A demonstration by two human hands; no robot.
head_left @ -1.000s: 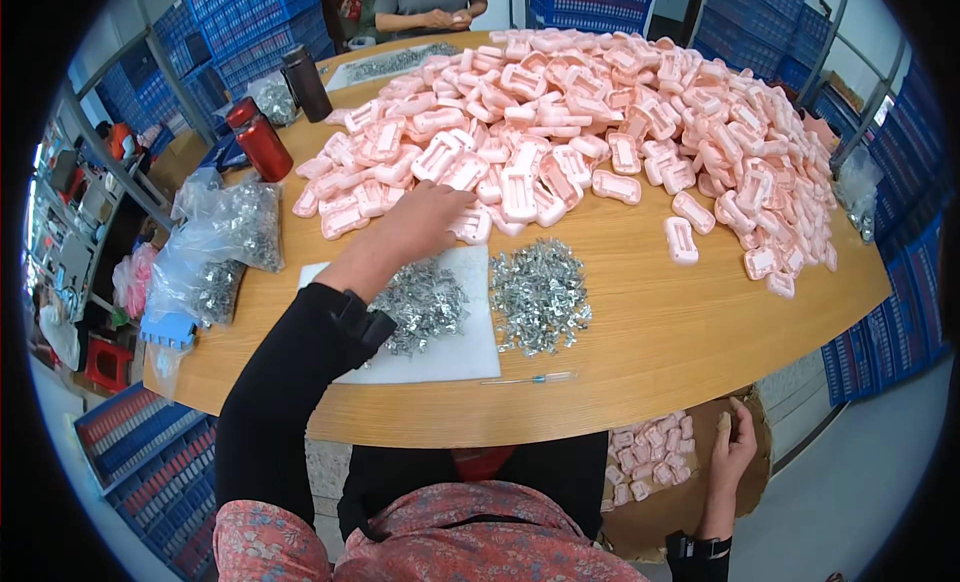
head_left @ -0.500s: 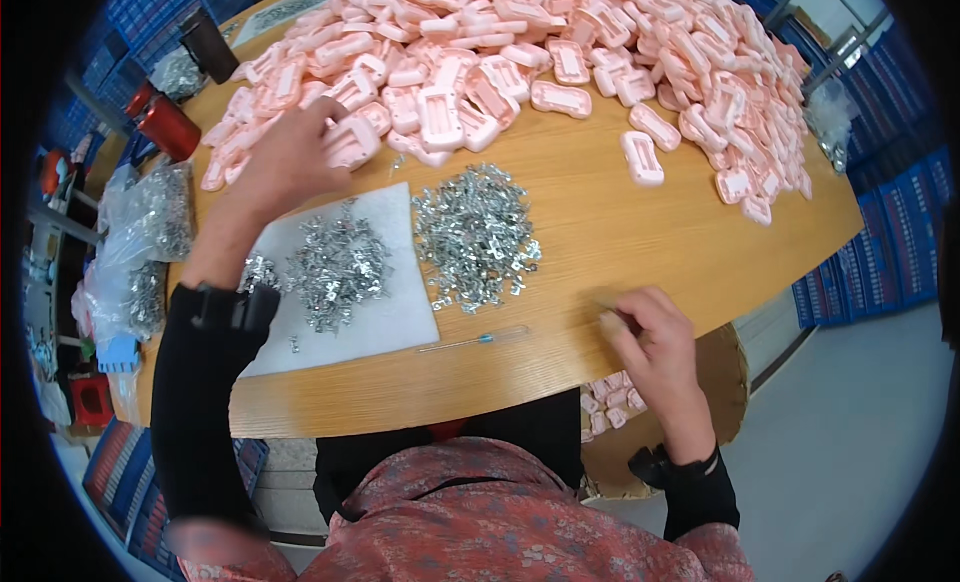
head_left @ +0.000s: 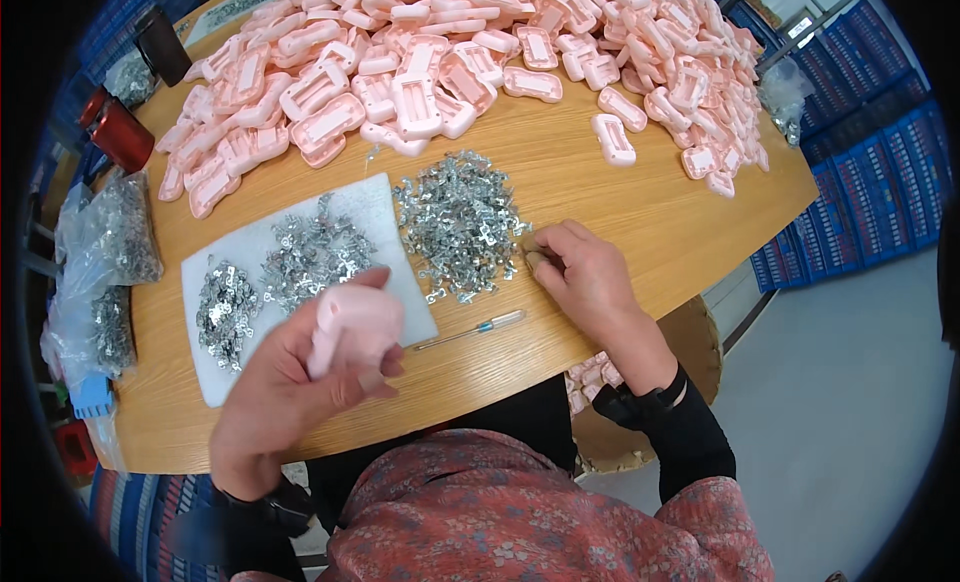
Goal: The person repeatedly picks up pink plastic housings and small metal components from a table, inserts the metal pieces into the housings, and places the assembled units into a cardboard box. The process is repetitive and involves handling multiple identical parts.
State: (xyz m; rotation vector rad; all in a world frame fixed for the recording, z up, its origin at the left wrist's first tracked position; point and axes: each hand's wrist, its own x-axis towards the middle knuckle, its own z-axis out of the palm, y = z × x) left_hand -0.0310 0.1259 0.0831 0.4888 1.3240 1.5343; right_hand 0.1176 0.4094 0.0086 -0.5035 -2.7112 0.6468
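Observation:
My left hand is closed around a pink plastic shell, held above the near part of a white foam sheet. Two heaps of small silvery metal clips lie on that sheet, a larger heap and a smaller one. To its right a bigger pile of the same clips rests on bare wood. My right hand is at this pile's right edge, thumb and forefinger pinched together; anything between them is too small to make out. Below the pile lies a thin screwdriver with a clear handle.
A great heap of pink shells covers the far side of the wooden table. Bags of metal parts, a red canister and a dark flask stand at left. Under the table's right edge is a carton holding pink pieces.
My left hand has come back from the heap toward me with a pink shell in its grip. My right hand has moved left and away from me, to the clip pile's edge.

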